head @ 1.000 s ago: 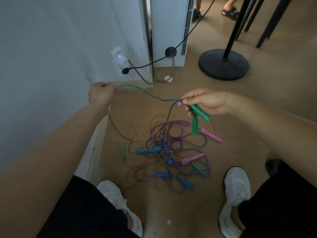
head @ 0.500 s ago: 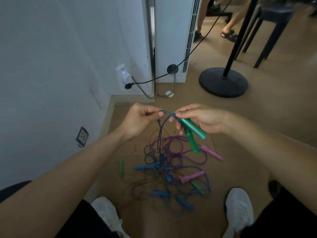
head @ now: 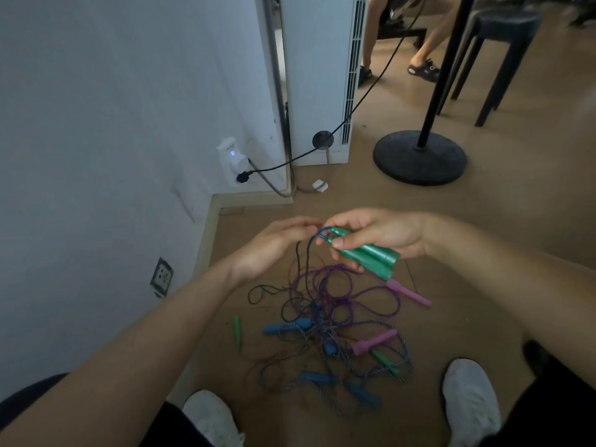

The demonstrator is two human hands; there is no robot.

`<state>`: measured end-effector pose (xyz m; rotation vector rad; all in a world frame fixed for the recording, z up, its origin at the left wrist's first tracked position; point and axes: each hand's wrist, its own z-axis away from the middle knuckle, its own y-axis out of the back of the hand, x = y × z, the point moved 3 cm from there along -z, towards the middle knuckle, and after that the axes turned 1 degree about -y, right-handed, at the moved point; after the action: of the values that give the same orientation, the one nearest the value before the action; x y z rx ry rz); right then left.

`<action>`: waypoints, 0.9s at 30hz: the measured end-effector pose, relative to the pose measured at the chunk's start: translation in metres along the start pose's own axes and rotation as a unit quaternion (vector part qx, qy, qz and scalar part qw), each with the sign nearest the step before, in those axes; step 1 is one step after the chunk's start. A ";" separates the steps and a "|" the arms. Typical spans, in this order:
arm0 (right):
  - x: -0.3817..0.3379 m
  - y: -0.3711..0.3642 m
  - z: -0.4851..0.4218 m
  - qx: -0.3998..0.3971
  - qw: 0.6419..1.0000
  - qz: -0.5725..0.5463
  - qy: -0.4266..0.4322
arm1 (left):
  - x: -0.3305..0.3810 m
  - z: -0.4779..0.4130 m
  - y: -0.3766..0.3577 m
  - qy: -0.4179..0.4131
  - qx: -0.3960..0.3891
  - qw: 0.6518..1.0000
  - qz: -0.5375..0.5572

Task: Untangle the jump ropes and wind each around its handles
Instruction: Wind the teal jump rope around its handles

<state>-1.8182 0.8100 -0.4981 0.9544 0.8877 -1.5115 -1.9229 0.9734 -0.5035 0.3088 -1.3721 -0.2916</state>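
Right, left hand [head: 277,243] first: its fingertips pinch the blue cord [head: 313,241] just where it loops out of the handle tips. Straight across, almost touching it, the right hand [head: 380,235] is wrapped round the pair of green handles [head: 367,256], held side by side with their tips pointing at the left hand. From that pinch the cord drops below the hands into the pile of ropes [head: 335,324] on the floor [head: 483,253]. Purple loops [head: 354,295], speckled cord [head: 396,337] and blue handles [head: 287,327] are all heaped together, and one pink handle [head: 409,293] lies just under the right hand.

Here's the danger as I judge it: that blue cord runs into the heap, so winding it on now could drag the purple loops up with it and cinch a knot tighter. A hard tug would do the same. And with two shiny handles in one grip, a slackened thumb may let them splay and spill the first turn.

The surface is bare brown floor, scuffed, with white shoes [head: 469,395] either side, nearer than the hands. Left of the hands stands a pale wall [head: 96,124] with a socket [head: 161,276] low down. Beyond them are a plugged-in adaptor [head: 230,154] with a small light, a black cable [head: 361,101] and a tall white unit [head: 317,75]. Beyond the right hand sit a round black stand base [head: 419,158], a dark stool [head: 503,24] and somebody's sandalled feet [head: 424,71].
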 end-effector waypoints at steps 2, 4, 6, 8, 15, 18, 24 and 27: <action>-0.002 0.001 0.001 0.012 0.999 0.030 -0.005 | -0.003 0.001 -0.003 0.002 -0.015 1.000 -0.012; 0.000 0.003 0.002 0.024 0.997 0.058 -0.032 | -0.008 -0.001 0.001 -0.010 0.020 1.000 -0.003; 0.003 0.005 0.003 0.016 0.996 0.065 -0.060 | -0.011 -0.003 0.010 -0.022 0.063 0.998 -0.001; 0.007 0.005 0.004 0.015 0.994 0.071 -0.079 | -0.010 -0.005 0.017 -0.027 0.085 0.996 0.009; 0.004 0.001 0.004 0.044 0.999 0.013 -0.024 | -0.015 -0.003 0.040 -0.031 0.088 0.995 0.021; -0.002 0.007 0.007 0.088 0.989 -0.110 0.033 | -0.019 -0.005 0.046 -0.030 0.125 0.989 0.075; -0.005 0.017 0.007 0.176 0.935 -0.296 0.089 | -0.028 -0.006 0.036 -0.027 0.208 0.972 0.108; -0.009 0.013 0.006 0.177 0.908 -0.365 0.107 | -0.025 -0.008 0.025 -0.055 0.219 0.974 0.027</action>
<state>-1.8048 0.8062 -0.4875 1.1292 1.2396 -2.2961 -1.9188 1.0061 -0.5181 0.6271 -1.5471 0.0456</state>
